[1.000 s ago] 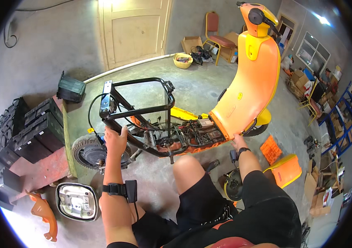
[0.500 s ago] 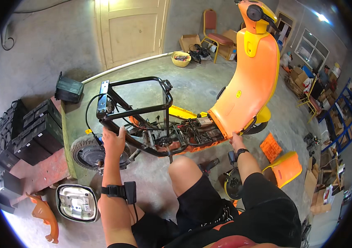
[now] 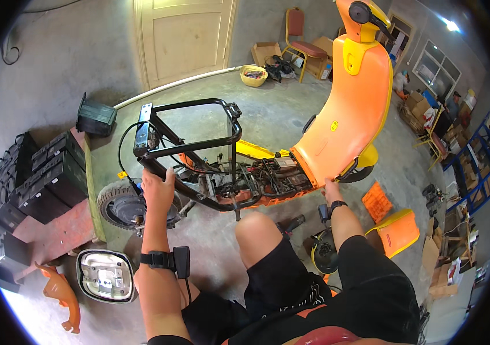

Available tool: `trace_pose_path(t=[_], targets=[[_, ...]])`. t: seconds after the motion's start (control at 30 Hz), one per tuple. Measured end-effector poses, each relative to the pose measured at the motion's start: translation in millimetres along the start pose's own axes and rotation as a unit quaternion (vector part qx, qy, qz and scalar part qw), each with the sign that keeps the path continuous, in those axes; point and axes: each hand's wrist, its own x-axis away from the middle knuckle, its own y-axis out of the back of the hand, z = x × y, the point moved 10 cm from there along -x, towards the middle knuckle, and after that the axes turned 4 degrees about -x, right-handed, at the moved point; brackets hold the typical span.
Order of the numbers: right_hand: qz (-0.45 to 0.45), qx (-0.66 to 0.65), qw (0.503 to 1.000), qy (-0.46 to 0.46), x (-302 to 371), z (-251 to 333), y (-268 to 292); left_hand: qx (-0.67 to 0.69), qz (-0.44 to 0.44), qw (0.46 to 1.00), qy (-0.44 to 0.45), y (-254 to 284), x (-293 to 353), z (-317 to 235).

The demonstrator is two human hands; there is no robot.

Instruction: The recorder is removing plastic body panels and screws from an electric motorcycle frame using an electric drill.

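1. In the head view, we look down on a stripped scooter (image 3: 276, 178) standing across the middle of the floor (image 3: 222, 241), its bare black frame (image 3: 190, 154) on our left and its tall orange panel (image 3: 345, 109) on our right.
2. Our left hand (image 3: 158, 188) grasps the frame's lower tube, just above the rear wheel (image 3: 119, 202). The thumb stands apart from the fingers, with the tube in the gap between; the far fingertips are hidden, so we cannot tell how tight the grip is.
3. Our right hand (image 3: 332, 191) touches the near bottom corner of the panel, its fingers bent at the edge. We cannot tell whether they clench it or merely rest there.
4. Between the two hands, wires and metal parts lie exposed in the scooter's low middle. Our bare knee (image 3: 255, 230) is bent in front of it.
5. Near our left forearm, a pale-lined oval shell (image 3: 106, 276) lies on the floor, beside a curved orange part (image 3: 64, 293). Beyond our right wrist lies an orange slab (image 3: 376, 202).
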Motion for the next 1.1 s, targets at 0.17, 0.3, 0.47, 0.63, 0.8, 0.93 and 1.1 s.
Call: trace_pose_path(t=[0.17,0.3,0.47,0.63,0.8,0.93,1.1], targets=[[-0.095,0.102,0.987,0.083,-10.0,-1.8,-2.5,0.001,0.008,1.000,0.006,-3.1,-1.2,2.9],[-0.162,0.141,0.966,0.144,-20.2,-3.8,0.0,-0.002,-0.019,1.000,-0.012,0.2,-0.9,0.4],[-0.057,0.061,0.994,0.064,-23.7,-4.4,-2.2,0.002,-0.003,1.000,-0.013,-3.1,-3.2,3.3],[0.003,0.132,0.991,0.023,-6.1,19.6,-6.3,0.001,-0.020,0.999,-0.028,-1.7,-3.1,0.8],[-0.020,0.235,0.971,0.048,8.5,52.9,2.8,0.034,-0.026,0.998,-0.044,1.7,-2.2,-5.5],[0.044,0.323,0.943,0.071,-1.0,69.8,-9.1,0.038,-0.024,0.998,-0.045,4.0,-1.3,-9.2],[0.063,0.256,0.961,0.085,-28.7,75.6,-12.4,0.037,-0.019,0.998,-0.038,4.4,-0.2,-8.3]])
